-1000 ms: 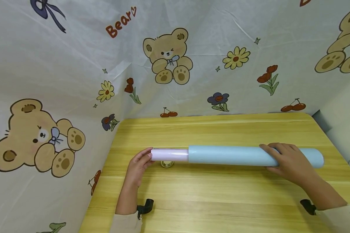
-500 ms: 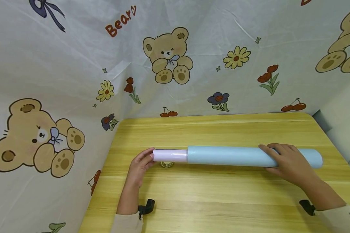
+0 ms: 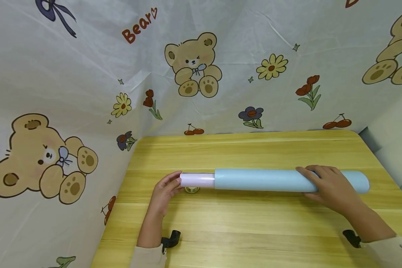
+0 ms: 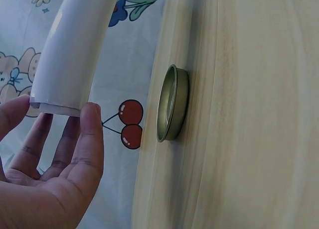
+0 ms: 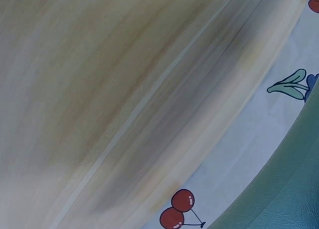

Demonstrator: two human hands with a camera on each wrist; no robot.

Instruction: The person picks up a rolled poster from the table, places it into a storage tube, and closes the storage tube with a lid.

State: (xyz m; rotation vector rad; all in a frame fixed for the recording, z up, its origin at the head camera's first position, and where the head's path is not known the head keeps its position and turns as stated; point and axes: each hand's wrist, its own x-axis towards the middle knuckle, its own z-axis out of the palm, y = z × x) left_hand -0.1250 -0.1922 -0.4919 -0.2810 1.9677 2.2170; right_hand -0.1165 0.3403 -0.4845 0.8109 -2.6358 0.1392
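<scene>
A long light-blue tube (image 3: 261, 179) lies crosswise above the table, and my right hand (image 3: 333, 190) grips it from above near its right end. Out of its left end sticks a shorter length of a glossy lavender roll (image 3: 197, 180). My left hand (image 3: 166, 191) holds the roll's outer end, thumb on one side and fingers at the rim, as the left wrist view shows. Below the roll stands a shallow gold-coloured round metal lid (image 4: 173, 104). In the right wrist view only the blue tube's side (image 5: 289, 189) shows; the right hand is outside it.
The wooden table (image 3: 241, 227) spans the area beneath both hands. A white cloth (image 3: 234, 96) printed with bears, flowers and cherries hangs behind it and along the left. Black wrist mounts (image 3: 171, 239) sit on both forearms.
My left hand has moved right with the lavender roll, and less of the roll now shows outside the blue tube. The blue tube and right hand have shifted slightly left.
</scene>
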